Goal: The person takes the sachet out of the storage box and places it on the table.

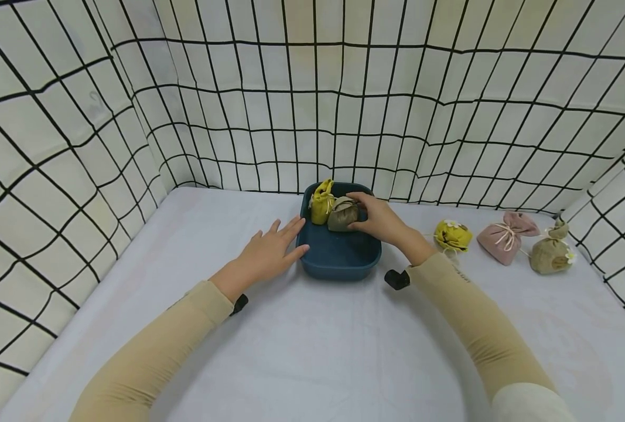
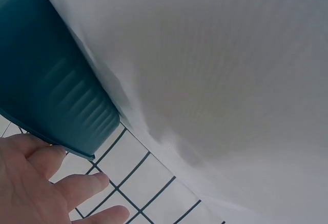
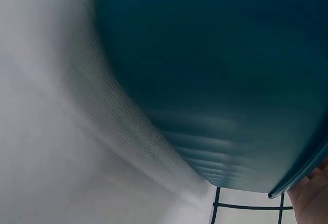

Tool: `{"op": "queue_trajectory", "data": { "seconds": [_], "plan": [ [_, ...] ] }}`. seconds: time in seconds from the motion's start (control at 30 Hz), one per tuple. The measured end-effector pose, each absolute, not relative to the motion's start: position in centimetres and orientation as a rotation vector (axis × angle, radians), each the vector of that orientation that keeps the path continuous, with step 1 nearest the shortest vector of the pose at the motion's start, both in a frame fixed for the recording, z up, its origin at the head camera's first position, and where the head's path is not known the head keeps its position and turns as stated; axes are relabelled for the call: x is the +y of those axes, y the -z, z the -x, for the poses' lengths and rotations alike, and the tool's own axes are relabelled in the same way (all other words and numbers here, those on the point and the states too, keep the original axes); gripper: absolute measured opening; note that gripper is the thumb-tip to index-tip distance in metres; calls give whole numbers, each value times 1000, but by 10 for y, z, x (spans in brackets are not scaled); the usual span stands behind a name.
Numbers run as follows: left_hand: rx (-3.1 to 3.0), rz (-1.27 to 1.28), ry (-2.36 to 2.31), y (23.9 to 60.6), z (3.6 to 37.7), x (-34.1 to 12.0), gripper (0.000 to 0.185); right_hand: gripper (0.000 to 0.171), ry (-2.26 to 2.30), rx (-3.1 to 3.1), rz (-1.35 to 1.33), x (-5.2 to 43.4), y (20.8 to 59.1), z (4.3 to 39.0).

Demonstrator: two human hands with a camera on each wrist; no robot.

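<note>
A dark blue plastic bin [image 1: 338, 252] stands on the white surface near the back. Inside it, toward the far side, a yellow drawstring pouch [image 1: 320, 206] sits upright beside an olive-grey drawstring pouch [image 1: 341, 218]. My right hand [image 1: 385, 224] reaches over the bin's right edge and grips the olive-grey pouch between thumb and fingers. At the left rim, my left hand [image 1: 270, 251] touches the bin with spread fingers. Both wrist views show the bin's outer wall [image 2: 56, 75] [image 3: 215, 80]; the pouches are hidden there.
To the right lie a yellow pouch [image 1: 453, 235], a pink pouch [image 1: 507, 237] and another olive-grey pouch [image 1: 551, 253]. Black grid panels over white sheeting [image 1: 338, 111] rise behind the bin and along both sides.
</note>
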State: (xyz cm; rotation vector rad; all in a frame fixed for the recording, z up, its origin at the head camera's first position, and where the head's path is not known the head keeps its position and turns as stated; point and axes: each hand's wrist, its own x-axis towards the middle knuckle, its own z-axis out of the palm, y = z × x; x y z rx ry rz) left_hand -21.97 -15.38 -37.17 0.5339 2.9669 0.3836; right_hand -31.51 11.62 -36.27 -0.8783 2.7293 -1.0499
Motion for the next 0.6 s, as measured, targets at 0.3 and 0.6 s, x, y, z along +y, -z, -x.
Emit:
{"op": "queue_trajectory", "data": {
  "seconds": [0.3,0.6],
  "plan": [
    [2958,-533,-395,371,219,-155,73,72,942,2812,862,112,367,319],
    [2970,-542,-385,373,221,-155,72,69,808,2869,804,108,363,318]
  ]
}}
